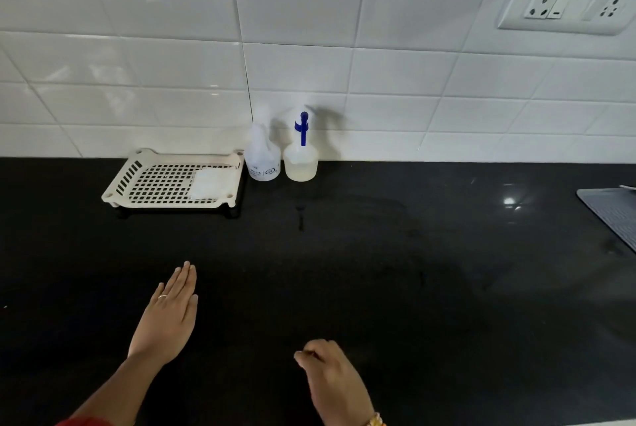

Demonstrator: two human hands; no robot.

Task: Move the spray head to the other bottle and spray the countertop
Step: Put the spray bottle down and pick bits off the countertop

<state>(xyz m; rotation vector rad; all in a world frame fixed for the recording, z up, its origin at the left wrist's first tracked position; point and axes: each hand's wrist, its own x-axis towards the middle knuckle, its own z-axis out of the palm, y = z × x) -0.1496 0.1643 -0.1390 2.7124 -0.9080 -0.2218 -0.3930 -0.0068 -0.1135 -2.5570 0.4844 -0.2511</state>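
A cream slotted tray (144,181) (white cloth (211,182) inside), grey mat (609,210) far right, wall socket panel (564,9) above

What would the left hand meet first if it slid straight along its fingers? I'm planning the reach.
Probably the perforated tray, near its right end where a white cloth lies; bare black countertop comes before that. Depth is uncertain.

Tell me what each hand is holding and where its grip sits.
Nothing is held. The left hand lies flat and open over the black countertop; the right hand is loosely curled and holds nothing.
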